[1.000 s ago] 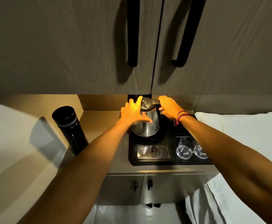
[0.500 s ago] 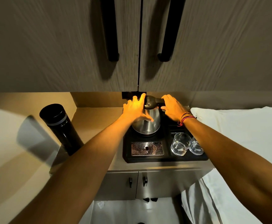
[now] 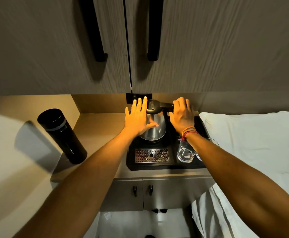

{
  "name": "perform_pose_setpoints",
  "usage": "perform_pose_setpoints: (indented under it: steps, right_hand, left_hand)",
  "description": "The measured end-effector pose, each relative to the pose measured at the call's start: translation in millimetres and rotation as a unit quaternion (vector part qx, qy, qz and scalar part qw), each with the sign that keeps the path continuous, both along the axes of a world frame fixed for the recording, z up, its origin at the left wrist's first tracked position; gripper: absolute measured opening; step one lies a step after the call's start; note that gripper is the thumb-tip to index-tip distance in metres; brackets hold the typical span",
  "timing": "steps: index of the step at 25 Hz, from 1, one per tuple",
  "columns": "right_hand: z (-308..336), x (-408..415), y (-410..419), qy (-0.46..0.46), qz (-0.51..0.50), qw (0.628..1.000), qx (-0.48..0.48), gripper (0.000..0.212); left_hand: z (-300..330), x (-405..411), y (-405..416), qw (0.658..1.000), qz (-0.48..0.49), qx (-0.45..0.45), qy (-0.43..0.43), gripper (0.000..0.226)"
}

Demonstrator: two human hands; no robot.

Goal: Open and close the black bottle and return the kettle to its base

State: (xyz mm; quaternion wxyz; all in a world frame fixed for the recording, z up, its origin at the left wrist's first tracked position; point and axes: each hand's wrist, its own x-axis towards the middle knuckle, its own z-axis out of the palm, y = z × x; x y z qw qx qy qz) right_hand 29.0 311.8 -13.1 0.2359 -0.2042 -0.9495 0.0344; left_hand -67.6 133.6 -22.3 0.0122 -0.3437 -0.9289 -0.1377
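The steel kettle (image 3: 157, 130) with a black lid and handle stands upright at the back left of a black tray (image 3: 173, 164). Whatever lies under its foot is too dark to make out. My left hand (image 3: 138, 119) lies flat against the kettle's left side, fingers straight and spread. My right hand (image 3: 182, 115), with bands on its wrist, curls over the kettle's handle on the right. The black bottle (image 3: 61, 134), capped, stands apart on the counter's left end, touched by neither hand.
A metal drip grate (image 3: 151, 155) sits in the tray's front, with two glasses (image 3: 185, 152) to its right under my right forearm. Upper cabinet doors with long black handles (image 3: 95, 31) hang above. A white bed (image 3: 252, 143) borders the right; lower cabinet doors (image 3: 142, 193) are below.
Both hands stay at the kettle. My left fingers have straightened and spread along its side. The view has shifted a little.
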Motion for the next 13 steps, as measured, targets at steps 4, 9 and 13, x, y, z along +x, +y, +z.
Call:
perform_pose_setpoints:
  steps: [4,9,13]
  right_hand:
    - [5,-2,-2,0.009,0.001,0.999,-0.031,0.023]
    - [11,-1,-4,-0.035,0.036,0.997,0.06,0.017]
    - [12,12,-26,-0.106,0.028,0.992,0.063,0.057]
  left_hand:
    - [3,6,2,1.0,0.022,0.0,-0.006,0.127]
    - [7,7,4,0.998,0.034,-0.049,-0.007,0.127]
    - [31,18,4,0.991,0.031,-0.121,0.054,0.127]
